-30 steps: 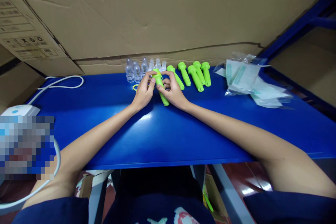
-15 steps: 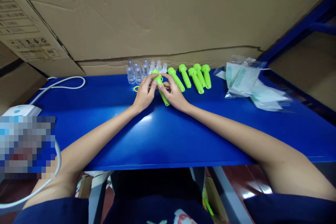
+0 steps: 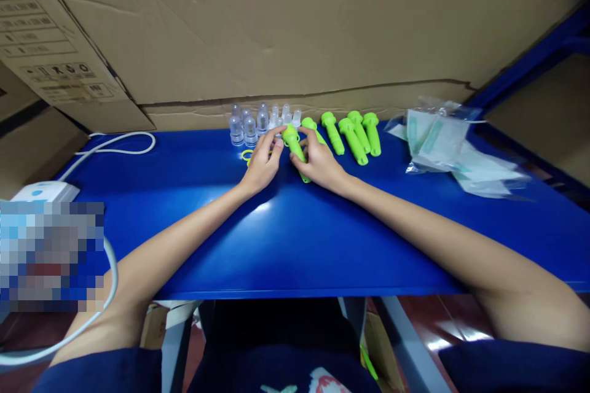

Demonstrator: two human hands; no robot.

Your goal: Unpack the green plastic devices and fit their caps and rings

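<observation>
A bright green flashlight body (image 3: 292, 137) stands tilted in front of me, its wide ringed head up and its narrow end toward me. My right hand (image 3: 320, 163) is closed around its right side, the thumb along the handle. My left hand (image 3: 262, 166) is at the left of the head, index fingertip by the rim, thumb apart from it; whether it touches is hard to see. Yellow-green rings (image 3: 247, 155) lie beside my left hand, partly hidden. Behind stand several clear plastic domed pieces (image 3: 249, 129) and smaller frosted caps (image 3: 286, 114).
Several more green flashlight bodies (image 3: 354, 142) lie right of my hands. Clear bags with pale cards (image 3: 442, 141) lie farther right. A white power strip (image 3: 46, 193) and cable (image 3: 115, 146) are at left. Cardboard (image 3: 295, 31) walls the back of the blue table (image 3: 276, 252).
My left thumb has come away from the green flashlight body, while my right hand keeps hold of it. The whole view has shifted slightly, so everything appears farther right.
</observation>
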